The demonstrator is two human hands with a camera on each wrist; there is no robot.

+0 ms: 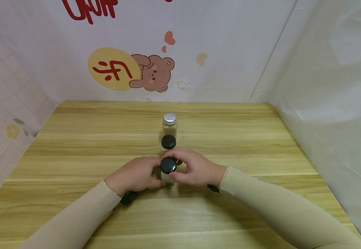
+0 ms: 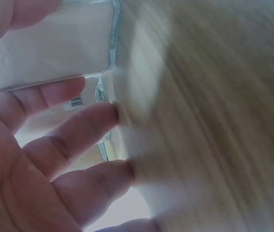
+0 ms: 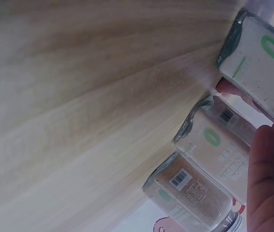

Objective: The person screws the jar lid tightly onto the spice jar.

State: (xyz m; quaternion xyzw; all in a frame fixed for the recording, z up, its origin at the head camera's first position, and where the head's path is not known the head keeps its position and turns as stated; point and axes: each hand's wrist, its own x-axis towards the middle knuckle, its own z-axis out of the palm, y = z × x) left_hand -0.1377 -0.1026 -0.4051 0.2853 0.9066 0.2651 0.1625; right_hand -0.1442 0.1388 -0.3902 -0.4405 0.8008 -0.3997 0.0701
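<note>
Three square glass spice jars with powder inside stand in a line on the wooden table [image 1: 230, 214]. Nearest is a black-lidded spice jar [image 1: 168, 166], its pale powder and green print showing in the right wrist view. My left hand [image 1: 135, 174] grips it low from the left, thumb in front and a finger behind. From the other side my right hand [image 1: 197, 168] holds it, thumb and finger around it just under the lid. Close behind come a second black-lidded jar [image 3: 214, 145] and a silver-lidded jar [image 3: 190, 195] of browner powder with a barcode label.
Behind the table hangs a white printed cloth [image 1: 224, 45] with a cartoon bear. A plain white sheet [image 1: 339, 86] borders the right side, and a checked one [image 1: 2, 93] the left. A dark wrist-worn piece [image 1: 129, 198] shows under the left sleeve.
</note>
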